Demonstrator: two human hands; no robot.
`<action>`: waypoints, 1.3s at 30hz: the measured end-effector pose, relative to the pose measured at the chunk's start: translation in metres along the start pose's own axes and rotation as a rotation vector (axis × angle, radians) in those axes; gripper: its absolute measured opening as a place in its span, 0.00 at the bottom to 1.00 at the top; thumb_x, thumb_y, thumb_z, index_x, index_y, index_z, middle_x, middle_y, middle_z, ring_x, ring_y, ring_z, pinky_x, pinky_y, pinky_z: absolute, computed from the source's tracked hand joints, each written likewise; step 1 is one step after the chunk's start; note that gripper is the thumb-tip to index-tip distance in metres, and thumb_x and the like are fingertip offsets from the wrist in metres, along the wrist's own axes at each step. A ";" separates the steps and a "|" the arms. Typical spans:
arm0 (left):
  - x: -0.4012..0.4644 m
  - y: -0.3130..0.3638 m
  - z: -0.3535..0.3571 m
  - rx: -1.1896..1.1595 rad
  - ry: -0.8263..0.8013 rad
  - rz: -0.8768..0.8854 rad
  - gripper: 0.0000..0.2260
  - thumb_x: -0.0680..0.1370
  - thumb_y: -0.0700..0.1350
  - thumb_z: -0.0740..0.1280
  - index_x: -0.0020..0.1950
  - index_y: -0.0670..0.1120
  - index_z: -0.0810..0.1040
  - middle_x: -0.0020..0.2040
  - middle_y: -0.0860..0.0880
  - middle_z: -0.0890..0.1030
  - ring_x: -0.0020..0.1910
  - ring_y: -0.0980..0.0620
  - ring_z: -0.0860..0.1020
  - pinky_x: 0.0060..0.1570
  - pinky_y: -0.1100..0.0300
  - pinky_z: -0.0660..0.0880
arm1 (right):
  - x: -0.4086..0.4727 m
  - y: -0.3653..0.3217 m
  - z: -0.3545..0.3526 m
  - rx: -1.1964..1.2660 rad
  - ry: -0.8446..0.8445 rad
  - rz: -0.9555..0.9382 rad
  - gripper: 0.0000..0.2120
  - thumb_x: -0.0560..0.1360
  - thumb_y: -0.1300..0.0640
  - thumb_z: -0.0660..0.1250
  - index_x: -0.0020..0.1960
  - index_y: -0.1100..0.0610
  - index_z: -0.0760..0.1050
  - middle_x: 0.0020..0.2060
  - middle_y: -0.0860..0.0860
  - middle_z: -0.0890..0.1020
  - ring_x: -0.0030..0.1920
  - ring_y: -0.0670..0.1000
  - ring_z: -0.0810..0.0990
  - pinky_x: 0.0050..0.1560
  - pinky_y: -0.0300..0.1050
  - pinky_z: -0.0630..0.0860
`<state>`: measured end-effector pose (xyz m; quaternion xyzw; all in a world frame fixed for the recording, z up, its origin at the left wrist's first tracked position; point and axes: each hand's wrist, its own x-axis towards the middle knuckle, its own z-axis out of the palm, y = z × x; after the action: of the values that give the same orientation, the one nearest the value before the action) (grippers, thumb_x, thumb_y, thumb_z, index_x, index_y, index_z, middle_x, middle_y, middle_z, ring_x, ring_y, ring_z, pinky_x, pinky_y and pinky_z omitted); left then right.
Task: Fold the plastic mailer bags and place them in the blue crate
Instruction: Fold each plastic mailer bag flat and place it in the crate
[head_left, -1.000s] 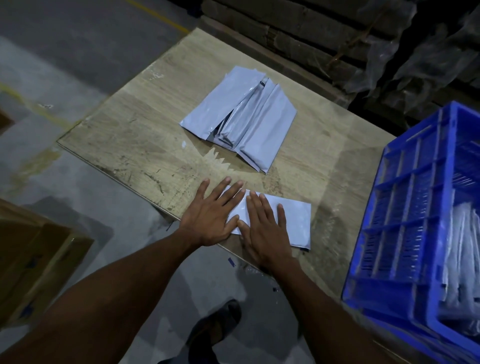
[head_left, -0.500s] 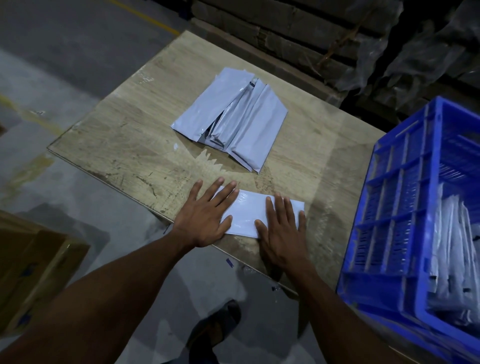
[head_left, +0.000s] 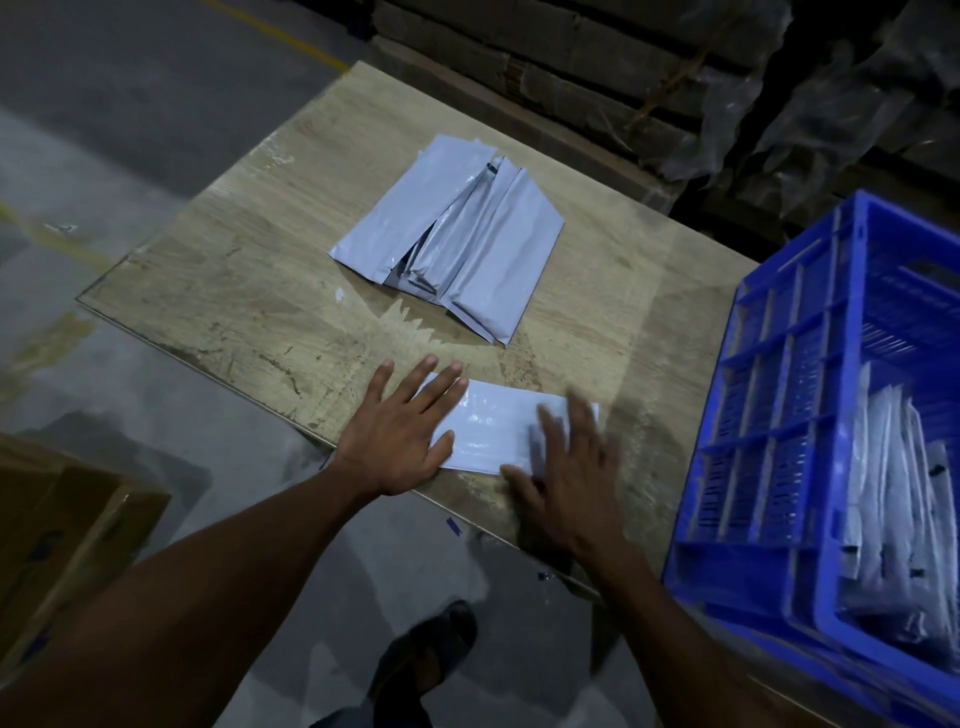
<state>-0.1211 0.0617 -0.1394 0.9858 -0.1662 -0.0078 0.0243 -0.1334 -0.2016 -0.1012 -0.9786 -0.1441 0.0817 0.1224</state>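
While both hands, left (head_left: 396, 440) and right (head_left: 566, 470), press flat with straight fingers on the folded white plastic mailer bag (head_left: 498, 428) at the table's (head_left: 249, 291) near edge, the blue slatted plastic crate (head_left: 779, 441) stands at its right edge.

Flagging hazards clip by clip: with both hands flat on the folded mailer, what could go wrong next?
The folded mailer lies near the table edge, so a swipe by the blurred right hand might push it off. Once the left hand lifts, the glossy plastic may spring open before reaching the blue crate.
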 end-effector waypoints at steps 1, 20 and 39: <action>0.000 -0.001 0.000 0.000 -0.002 0.000 0.31 0.83 0.60 0.51 0.85 0.50 0.55 0.85 0.52 0.49 0.84 0.48 0.47 0.76 0.34 0.53 | -0.004 0.000 0.002 -0.055 0.016 -0.117 0.33 0.81 0.34 0.53 0.80 0.50 0.58 0.82 0.54 0.45 0.81 0.56 0.42 0.76 0.70 0.44; -0.006 -0.003 0.006 -0.035 0.041 0.108 0.27 0.82 0.58 0.52 0.81 0.53 0.66 0.82 0.42 0.61 0.82 0.35 0.57 0.72 0.24 0.55 | -0.006 -0.025 -0.022 -0.100 0.251 -0.483 0.15 0.78 0.48 0.62 0.62 0.52 0.76 0.72 0.54 0.74 0.76 0.62 0.65 0.71 0.68 0.64; 0.022 0.065 -0.011 -0.346 -0.104 0.021 0.36 0.82 0.61 0.45 0.84 0.43 0.42 0.85 0.40 0.44 0.83 0.39 0.45 0.79 0.36 0.48 | 0.011 -0.003 -0.145 -0.124 0.313 -0.349 0.14 0.75 0.65 0.64 0.58 0.57 0.82 0.50 0.57 0.85 0.45 0.58 0.85 0.40 0.48 0.80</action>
<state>-0.1214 -0.0060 -0.1258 0.9633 -0.1736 -0.0870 0.1852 -0.0952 -0.2263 0.0370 -0.9451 -0.2951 -0.1025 0.0954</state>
